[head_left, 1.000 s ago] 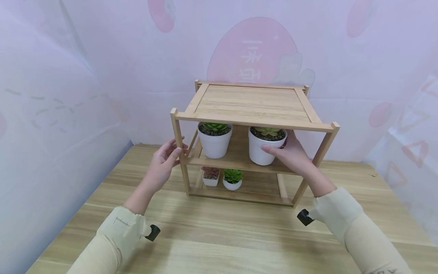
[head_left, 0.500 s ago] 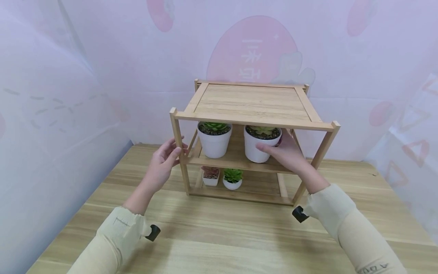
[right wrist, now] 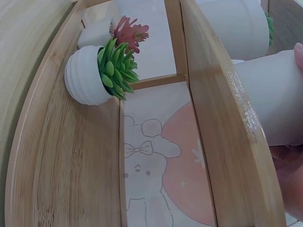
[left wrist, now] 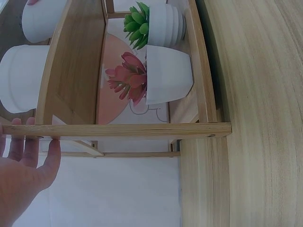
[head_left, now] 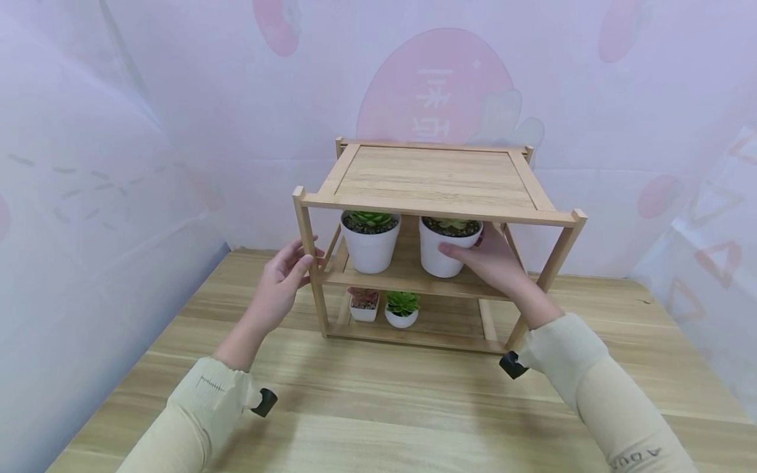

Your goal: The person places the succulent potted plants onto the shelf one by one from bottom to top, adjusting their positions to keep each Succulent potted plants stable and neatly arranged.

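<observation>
My right hand [head_left: 495, 257] grips a white potted succulent [head_left: 446, 257] on the middle tier of a wooden shelf [head_left: 437, 177]. Its thumb lies across the pot's front; the fingers behind are mostly hidden. The top board covers part of the plant. At the left front post, my left hand [head_left: 284, 282] holds the shelf, thumb in front and fingertips reaching behind the post in the left wrist view. A second white potted succulent [head_left: 371, 246] with green leaves stands to the left on the same tier, a gap between the two pots.
On the bottom tier sit a small red succulent [left wrist: 130, 78] in a square white pot and a small green succulent [right wrist: 113, 68] in a ribbed round pot. The shelf stands on a wood-grain table [head_left: 378, 407], with a printed cloth [head_left: 266, 98] behind.
The right hand has moved the potted succulent a little left and back along the middle tier, nearer to the other large pot. The left hand has stayed on the post.
</observation>
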{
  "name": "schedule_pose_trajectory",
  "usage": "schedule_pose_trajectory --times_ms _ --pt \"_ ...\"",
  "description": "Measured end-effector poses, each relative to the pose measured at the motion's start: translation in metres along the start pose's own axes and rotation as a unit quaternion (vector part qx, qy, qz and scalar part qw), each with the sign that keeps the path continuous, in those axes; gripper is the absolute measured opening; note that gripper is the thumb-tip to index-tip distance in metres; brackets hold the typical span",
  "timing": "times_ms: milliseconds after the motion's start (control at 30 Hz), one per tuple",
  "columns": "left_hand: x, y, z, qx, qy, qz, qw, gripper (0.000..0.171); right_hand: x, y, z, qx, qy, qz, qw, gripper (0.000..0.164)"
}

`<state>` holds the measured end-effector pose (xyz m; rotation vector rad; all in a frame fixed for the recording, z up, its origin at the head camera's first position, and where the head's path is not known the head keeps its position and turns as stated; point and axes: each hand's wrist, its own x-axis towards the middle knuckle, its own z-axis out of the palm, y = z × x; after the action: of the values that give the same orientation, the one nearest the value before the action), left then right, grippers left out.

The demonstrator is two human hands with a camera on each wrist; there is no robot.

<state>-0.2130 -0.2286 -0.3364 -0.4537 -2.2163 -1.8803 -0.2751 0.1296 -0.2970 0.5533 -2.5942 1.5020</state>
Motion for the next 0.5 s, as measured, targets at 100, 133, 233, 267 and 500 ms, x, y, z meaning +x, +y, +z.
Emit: schedule_pose_trajectory --times_ms 100,133,233,267,500 --pt "0.0003 0.0001 0.0001 0.000 0.001 0.001 1.0000 0.044 0.0005 0.0000 0.0005 0.003 -0.002 0.000 1.000 0.100" --pt "0.0003 0.0001 0.0001 0.000 0.001 0.001 1.0000 0.044 0.0004 -0.0002 0.0006 0.005 -0.002 0.000 1.000 0.100" --pt "0.0011 0.0000 0.0001 -0.002 0.001 0.001 1.0000 0.044 0.0005 0.0000 0.0011 0.007 -0.002 -0.003 1.000 0.100" --pt "0.0014 0.0000 0.0001 -0.004 0.002 0.000 1.0000 0.044 0.0008 0.0002 0.0013 0.007 -0.001 -0.003 1.000 0.100" --pt "0.0009 0.0005 0.0006 0.000 0.004 -0.005 1.0000 0.044 0.0012 0.0021 0.0024 0.002 -0.008 0.006 1.000 0.101"
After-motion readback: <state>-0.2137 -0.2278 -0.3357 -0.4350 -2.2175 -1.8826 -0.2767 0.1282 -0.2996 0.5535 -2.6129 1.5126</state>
